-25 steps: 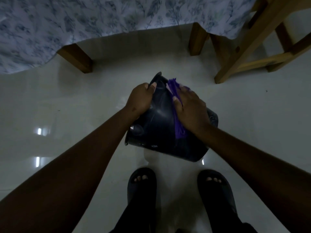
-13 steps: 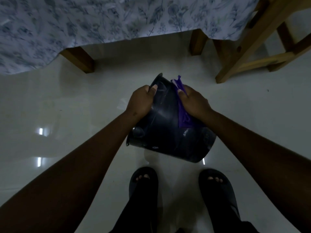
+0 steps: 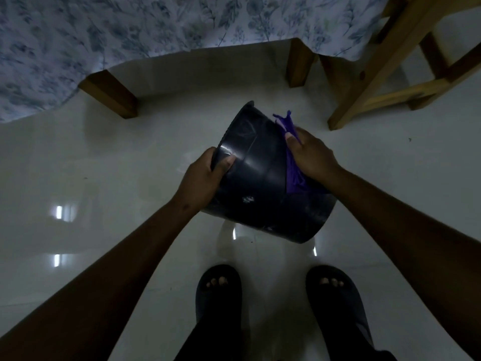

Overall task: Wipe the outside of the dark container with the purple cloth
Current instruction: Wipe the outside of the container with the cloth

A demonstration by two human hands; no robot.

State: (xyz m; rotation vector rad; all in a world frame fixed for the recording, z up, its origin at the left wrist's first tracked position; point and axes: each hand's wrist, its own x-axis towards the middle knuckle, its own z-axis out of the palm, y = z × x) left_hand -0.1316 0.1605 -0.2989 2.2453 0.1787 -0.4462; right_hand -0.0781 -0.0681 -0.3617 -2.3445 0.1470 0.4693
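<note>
A dark, glossy container (image 3: 260,178) is held in the air above the floor, tipped so its rim points away from me and its outer wall faces up. My left hand (image 3: 203,178) grips its left edge, thumb on the outer wall. On the right side my right hand (image 3: 309,155) presses the purple cloth (image 3: 292,168) against the outer wall. One end of the cloth sticks out past my fingers and the other hangs below my palm.
A bed with a floral sheet (image 3: 130,29) and wooden legs (image 3: 112,95) stands ahead. A wooden stool frame (image 3: 385,71) is at the upper right. Below the container lie the shiny white floor (image 3: 104,165) and my two feet in dark slippers (image 3: 218,290).
The container has been turned, showing more of its outer wall. My left hand slid from the top rim down to the left edge. My right hand with the cloth shifted to the right side.
</note>
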